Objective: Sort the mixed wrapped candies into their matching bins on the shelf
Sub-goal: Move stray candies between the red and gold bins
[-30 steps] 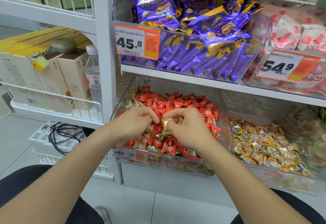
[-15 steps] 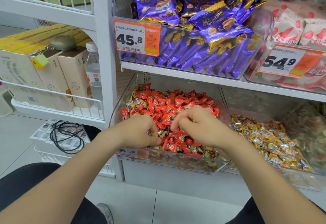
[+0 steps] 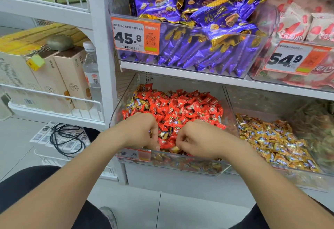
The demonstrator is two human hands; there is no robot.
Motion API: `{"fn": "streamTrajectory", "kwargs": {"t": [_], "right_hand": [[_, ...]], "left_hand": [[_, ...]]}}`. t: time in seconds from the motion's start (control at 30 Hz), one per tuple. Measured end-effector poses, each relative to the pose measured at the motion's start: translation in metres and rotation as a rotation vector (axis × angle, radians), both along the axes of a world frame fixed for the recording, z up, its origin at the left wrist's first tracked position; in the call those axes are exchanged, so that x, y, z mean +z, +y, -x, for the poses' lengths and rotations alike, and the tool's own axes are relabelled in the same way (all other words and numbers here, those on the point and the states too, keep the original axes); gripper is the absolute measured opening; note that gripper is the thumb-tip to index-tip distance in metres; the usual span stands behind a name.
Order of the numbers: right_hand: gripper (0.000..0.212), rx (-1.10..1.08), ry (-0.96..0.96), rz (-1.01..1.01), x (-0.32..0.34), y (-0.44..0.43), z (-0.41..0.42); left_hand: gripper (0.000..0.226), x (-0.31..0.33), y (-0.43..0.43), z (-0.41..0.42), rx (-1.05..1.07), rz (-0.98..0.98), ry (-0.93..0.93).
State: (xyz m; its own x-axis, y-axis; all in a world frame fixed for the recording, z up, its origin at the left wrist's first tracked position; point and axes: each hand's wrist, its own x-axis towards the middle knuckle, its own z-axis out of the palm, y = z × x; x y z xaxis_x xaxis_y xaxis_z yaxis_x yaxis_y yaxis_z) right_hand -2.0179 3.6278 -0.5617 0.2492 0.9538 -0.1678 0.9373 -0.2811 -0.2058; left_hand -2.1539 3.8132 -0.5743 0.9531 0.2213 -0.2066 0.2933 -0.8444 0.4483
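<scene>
A clear bin (image 3: 124, 95) on the lower shelf holds a heap of red candies (image 3: 182, 106) with a few gold candies (image 3: 132, 103) mixed in. The bin to its right (image 3: 262, 100) holds gold candies (image 3: 274, 142). Both my hands are down in the front of the red bin, knuckles up. My right hand (image 3: 198, 139) pinches a gold candy (image 3: 174, 149) at the front wall. My left hand (image 3: 141, 131) is curled, and a bit of gold-and-blue wrapper (image 3: 150, 132) peeks from its fingers.
Above are bins of purple packets (image 3: 207, 30) and red-and-white packets (image 3: 296, 26) with orange price tags. Left of the white upright (image 3: 101, 51) a wire shelf carries boxes and a water bottle (image 3: 91, 70). A black cable (image 3: 66, 141) lies lower left.
A second ago both hands were raised over the pile, a gold candy between them. They dropped into the candies and slid toward the bin's front edge.
</scene>
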Motion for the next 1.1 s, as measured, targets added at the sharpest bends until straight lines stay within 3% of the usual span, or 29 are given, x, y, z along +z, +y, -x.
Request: {"fn": "streamTrajectory", "kwargs": {"t": [0.17,0.3,0.4,0.5,0.53,0.6,0.7,0.93,1.03,1.1], "right_hand": [[0.034,-0.154,-0.005,-0.209,0.012,-0.005,-0.002],[0.056,-0.183,0.08,-0.294,0.013,-0.002,0.003],[0.04,-0.194,0.171,-0.333,0.01,0.004,0.008],[0.006,-0.183,0.247,-0.382,0.003,0.012,0.009],[0.012,-0.169,0.258,-0.375,0.001,0.015,0.01],[0.026,-0.159,0.214,-0.324,-0.001,0.02,0.014],[0.025,-0.185,0.027,-0.321,-0.006,0.028,0.018],[0.02,-0.084,-0.181,-0.185,-0.009,0.036,0.027],[0.023,-0.127,-0.364,-0.139,-0.015,0.043,0.032],[0.036,-0.153,-0.372,-0.116,-0.018,0.047,0.034]], "left_hand": [[0.023,0.01,0.006,0.018,0.104,0.061,-0.129],[0.023,0.013,0.008,0.028,0.2,0.09,-0.217],[0.007,0.014,0.003,0.03,0.192,0.073,-0.213],[0.023,0.019,-0.006,0.028,0.208,0.052,-0.221],[0.028,0.02,-0.008,0.028,0.214,0.042,-0.226],[0.043,0.017,-0.01,0.026,0.229,-0.02,-0.241],[0.064,0.008,-0.003,0.023,0.233,-0.141,-0.223],[0.026,-0.004,0.002,0.023,0.177,-0.212,-0.003],[0.039,-0.004,0.006,0.022,0.172,-0.224,0.025],[0.041,-0.005,0.007,0.021,0.18,-0.249,0.023]]}}
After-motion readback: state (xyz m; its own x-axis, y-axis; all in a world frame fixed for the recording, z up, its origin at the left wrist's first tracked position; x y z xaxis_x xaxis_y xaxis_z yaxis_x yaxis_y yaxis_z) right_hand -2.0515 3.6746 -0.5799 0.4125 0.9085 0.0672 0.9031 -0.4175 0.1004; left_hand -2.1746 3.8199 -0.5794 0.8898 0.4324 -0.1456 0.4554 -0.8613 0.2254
